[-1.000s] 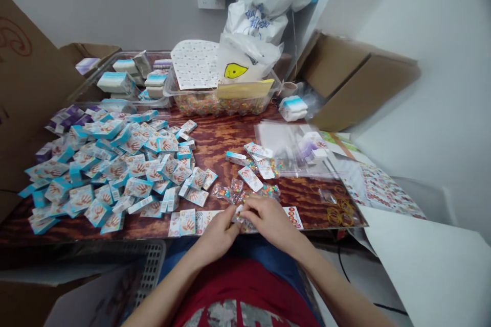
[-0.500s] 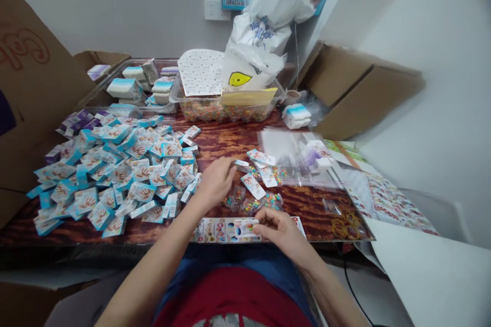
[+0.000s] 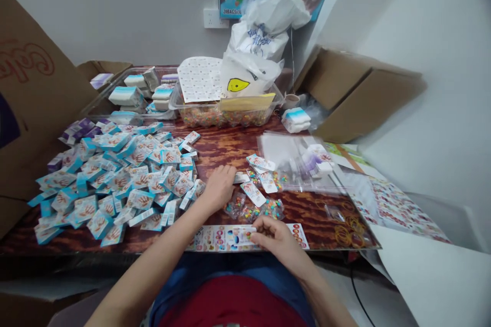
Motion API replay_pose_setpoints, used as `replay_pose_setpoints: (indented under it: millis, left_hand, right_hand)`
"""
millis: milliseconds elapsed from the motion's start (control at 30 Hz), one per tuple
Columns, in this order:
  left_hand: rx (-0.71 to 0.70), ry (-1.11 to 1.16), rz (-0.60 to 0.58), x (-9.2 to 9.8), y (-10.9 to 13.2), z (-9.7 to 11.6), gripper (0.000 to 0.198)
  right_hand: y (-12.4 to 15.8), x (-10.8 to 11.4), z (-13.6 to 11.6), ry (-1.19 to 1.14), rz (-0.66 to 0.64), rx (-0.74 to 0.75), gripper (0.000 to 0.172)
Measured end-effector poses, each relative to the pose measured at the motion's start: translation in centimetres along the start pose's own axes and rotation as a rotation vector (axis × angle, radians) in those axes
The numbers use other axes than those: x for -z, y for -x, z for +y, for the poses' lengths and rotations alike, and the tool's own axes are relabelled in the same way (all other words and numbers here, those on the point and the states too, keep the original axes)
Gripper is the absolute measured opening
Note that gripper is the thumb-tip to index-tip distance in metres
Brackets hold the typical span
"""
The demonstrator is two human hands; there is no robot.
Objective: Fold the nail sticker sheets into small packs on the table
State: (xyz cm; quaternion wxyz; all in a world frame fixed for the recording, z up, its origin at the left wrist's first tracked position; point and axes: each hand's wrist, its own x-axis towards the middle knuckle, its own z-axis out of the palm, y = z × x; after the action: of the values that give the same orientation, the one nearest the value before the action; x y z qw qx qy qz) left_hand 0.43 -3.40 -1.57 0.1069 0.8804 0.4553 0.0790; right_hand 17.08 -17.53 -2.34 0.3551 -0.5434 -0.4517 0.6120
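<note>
My left hand (image 3: 220, 187) rests on the table, fingers bent together over the left end of a small white card (image 3: 241, 178); its fingertips are partly hidden. My right hand (image 3: 273, 234) pinches a small sticker sheet (image 3: 238, 235) between thumb and fingers. That sheet lies over a long strip of colourful stickers (image 3: 300, 235) along the table's front edge. Between and beyond my hands are white cards with hand pictures (image 3: 253, 194) and clear bags of colourful little pieces (image 3: 272, 209). A big pile of blue-and-white small boxes (image 3: 130, 179) spreads to the left.
Clear tubs (image 3: 178, 108) with packets and colourful pieces stand at the back, white plastic bags (image 3: 261, 36) behind. Transparent sleeves (image 3: 282, 156) and rubber bands (image 3: 347, 235) lie on the right. Cardboard boxes (image 3: 364, 94) flank the table (image 3: 215, 143).
The view has tilted up slightly, so everything sits lower in the picture. My left hand and the small white card have shifted a little toward me. My right hand keeps its pinch.
</note>
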Motion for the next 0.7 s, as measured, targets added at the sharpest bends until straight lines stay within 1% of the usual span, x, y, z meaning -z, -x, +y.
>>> replay_pose_setpoints:
  millis: [67,167,300,400,500,600,700]
  left_hand:
    - [0.019,0.005,-0.012,-0.1,-0.3,-0.3,0.033]
    - [0.018,0.021,-0.043,0.0,-0.2,-0.8,0.033]
    - [-0.016,0.045,-0.064,0.5,0.7,-1.0,0.038]
    - [-0.033,0.050,-0.066,0.9,1.3,-0.5,0.033]
    - [-0.027,0.035,-0.051,0.8,1.5,0.2,0.027]
    - [-0.021,0.019,-0.041,0.6,1.6,0.8,0.030]
    - [-0.019,0.019,-0.034,0.6,1.8,1.2,0.030]
  right_hand:
    - [-0.1,-0.5,-0.9,0.011,-0.026,-0.001,0.029]
    - [-0.1,-0.7,-1.7,0.021,-0.031,-0.004,0.029]
    - [-0.3,-0.4,-1.3,0.013,-0.013,-0.004,0.031]
    - [-0.5,-0.7,-0.9,0.020,-0.009,0.011,0.030]
    - [-0.6,-1.6,-1.1,0.026,-0.028,0.010,0.030]
    - [-0.6,-2.4,-1.2,0.042,-0.042,0.021,0.026]
    - [-0.5,-2.5,-1.1,0.055,-0.025,0.040,0.024]
